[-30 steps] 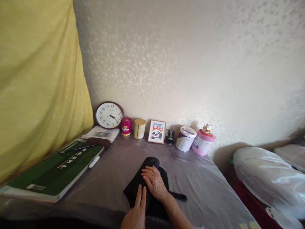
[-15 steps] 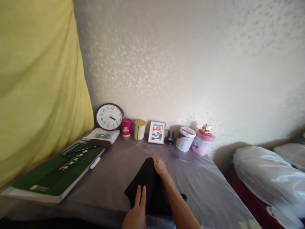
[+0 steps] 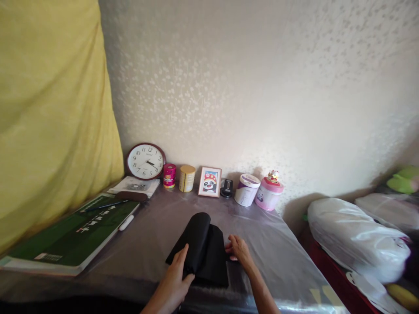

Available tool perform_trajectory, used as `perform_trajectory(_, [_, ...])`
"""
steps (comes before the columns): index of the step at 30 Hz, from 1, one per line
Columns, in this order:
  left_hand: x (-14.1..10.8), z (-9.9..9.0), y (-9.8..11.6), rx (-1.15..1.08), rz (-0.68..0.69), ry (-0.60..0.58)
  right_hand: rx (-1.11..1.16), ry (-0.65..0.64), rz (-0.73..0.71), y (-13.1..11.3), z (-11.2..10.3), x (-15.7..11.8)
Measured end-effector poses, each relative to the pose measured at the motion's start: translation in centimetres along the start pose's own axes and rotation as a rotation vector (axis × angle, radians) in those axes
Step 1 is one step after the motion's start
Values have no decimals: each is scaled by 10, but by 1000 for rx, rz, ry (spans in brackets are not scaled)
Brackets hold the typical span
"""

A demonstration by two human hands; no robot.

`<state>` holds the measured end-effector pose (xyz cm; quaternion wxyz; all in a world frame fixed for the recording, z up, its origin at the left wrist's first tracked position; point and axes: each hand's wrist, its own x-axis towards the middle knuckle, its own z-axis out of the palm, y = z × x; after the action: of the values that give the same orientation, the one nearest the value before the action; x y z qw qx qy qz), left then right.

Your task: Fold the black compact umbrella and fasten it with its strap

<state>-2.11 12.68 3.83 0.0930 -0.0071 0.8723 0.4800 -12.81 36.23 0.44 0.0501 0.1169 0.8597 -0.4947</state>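
Observation:
A black item (image 3: 214, 257), apparently cloth, lies near the front of the grey-covered table (image 3: 150, 235). Its left part is folded over into a rounded roll, while the right part lies flat. My left hand (image 3: 173, 281) grips the lower left of the fold between thumb and fingers. Just beyond the right edge is my right hand (image 3: 238, 249), its fingers bent and somewhat apart, with nothing visible in them.
Along the wall stand a clock (image 3: 146, 161), a pink can (image 3: 169, 176), a yellow-lidded can (image 3: 187, 178), a panda picture (image 3: 209, 182), a black object (image 3: 227, 188) and two tubs (image 3: 247, 190). A green book (image 3: 75, 235) lies left; white bags (image 3: 353, 235) sit right.
The black item's left side is now folded into a roll. My left hand has moved from lying on it to gripping it; my right hand has left its top edge and moved right and down.

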Motion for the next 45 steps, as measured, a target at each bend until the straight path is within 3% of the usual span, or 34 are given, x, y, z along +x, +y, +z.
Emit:
perform_trajectory(3, [-4,-10,7,-206,-76,-77,62,-28,81,-5,8,-4])
perform_trajectory(9, [-6,-15,10,-320,-137,-102,-235,219,-139,-13,19,-2])
perform_trajectory(18, [-2,-1,-6,-234,-67,-44,-329,321,-195,-15,39,12])
perform_trajectory(26, [8,15,-27,46,109,94,-315,357,-196,-7,30,10])
perform_trajectory(35, [-3,20,-7,343,30,36,-35,264,-353,-57,39,7])
perform_trajectory(45, [-3,22,-5,465,45,27,54,84,-206,-91,89,11])
